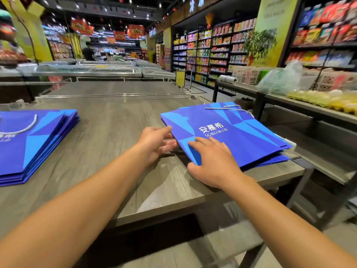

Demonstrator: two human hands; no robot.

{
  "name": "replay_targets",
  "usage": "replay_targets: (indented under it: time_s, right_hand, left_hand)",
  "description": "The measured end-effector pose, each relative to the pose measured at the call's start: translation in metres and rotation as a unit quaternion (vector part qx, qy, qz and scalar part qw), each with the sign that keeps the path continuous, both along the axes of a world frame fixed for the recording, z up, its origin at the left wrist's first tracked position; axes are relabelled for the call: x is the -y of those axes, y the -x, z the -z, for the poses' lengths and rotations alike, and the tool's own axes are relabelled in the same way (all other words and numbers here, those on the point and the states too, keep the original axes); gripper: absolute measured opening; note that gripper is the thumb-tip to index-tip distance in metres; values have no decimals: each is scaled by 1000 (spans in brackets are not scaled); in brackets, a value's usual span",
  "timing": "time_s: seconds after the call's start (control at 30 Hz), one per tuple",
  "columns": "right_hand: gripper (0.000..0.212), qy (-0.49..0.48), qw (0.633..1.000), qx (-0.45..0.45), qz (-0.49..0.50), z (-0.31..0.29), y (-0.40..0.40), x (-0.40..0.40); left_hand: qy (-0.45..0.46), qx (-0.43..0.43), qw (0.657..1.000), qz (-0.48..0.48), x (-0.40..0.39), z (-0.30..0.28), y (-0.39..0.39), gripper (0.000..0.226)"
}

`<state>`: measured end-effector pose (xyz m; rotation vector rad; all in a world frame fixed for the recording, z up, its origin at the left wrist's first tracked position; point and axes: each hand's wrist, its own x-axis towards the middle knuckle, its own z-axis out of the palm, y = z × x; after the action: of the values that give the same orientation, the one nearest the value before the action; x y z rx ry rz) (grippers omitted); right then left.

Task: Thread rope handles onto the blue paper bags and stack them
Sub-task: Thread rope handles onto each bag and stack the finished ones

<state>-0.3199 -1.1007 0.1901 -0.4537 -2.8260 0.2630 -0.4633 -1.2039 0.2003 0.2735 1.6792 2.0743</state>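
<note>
A stack of flat blue paper bags (237, 132) with white lettering lies at the right of the grey wooden table (108, 132). A white rope handle (229, 108) lies across the far end of its top bag. My right hand (214, 163) rests flat on the near corner of this stack, thumb at the edge. My left hand (157, 142) is at the stack's left edge, fingers touching the side of the bags. A second stack of blue bags (36, 140) lies at the table's left, with a white rope handle (25, 126) on top.
A low clear rail (123, 95) runs across the back of the table. To the right stands another table (301, 105) with a plastic bag and yellow goods. Freezer chests and stocked shelves fill the shop behind.
</note>
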Motion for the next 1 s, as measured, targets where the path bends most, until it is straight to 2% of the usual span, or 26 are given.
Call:
replay_targets:
  time_s: [0.07, 0.13, 0.23, 0.33, 0.47, 0.6, 0.67, 0.8, 0.9, 0.93, 1.0]
  right_hand:
    - [63, 5, 1000, -21, -8, 3, -3, 0]
    - [61, 49, 996, -76, -10, 2, -5, -2]
    - [54, 104, 983, -144, 45, 0, -4, -17]
    - [64, 97, 982, -105, 121, 5, -2, -38]
    - [67, 58, 982, -71, 165, 11, 3, -38]
    - [67, 6, 978, -139, 157, 2, 8, -21]
    - [62, 26, 974, -195, 117, -5, 13, -9]
    - [47, 194, 946, -245, 91, -16, 30, 29]
    - [61, 352, 911, -202, 66, -19, 48, 61]
    - [61, 410, 891, -188, 50, -18, 54, 72]
    - [44, 525, 831, -182, 13, -18, 62, 93]
  left_hand:
    - [26, -35, 999, 10, -6, -1, -8, 13]
    - [47, -80, 996, -16, -11, -3, -10, 16]
    - [56, -114, 990, -61, -3, -10, 2, 18]
    - [72, -123, 985, -101, 17, -8, 21, 18]
    - [84, -121, 981, -129, 42, -2, 33, 18]
    - [33, -93, 979, -178, 66, -5, 38, 20]
    - [-2, -83, 977, -194, 78, -6, 38, 24]
    - [-70, -65, 967, -238, 102, -7, 31, 26]
    - [-138, -42, 957, -250, 119, -11, 20, 24]
    - [-158, -30, 954, -251, 124, -11, 18, 24]
    - [-193, -4, 949, -247, 135, -10, 13, 24]
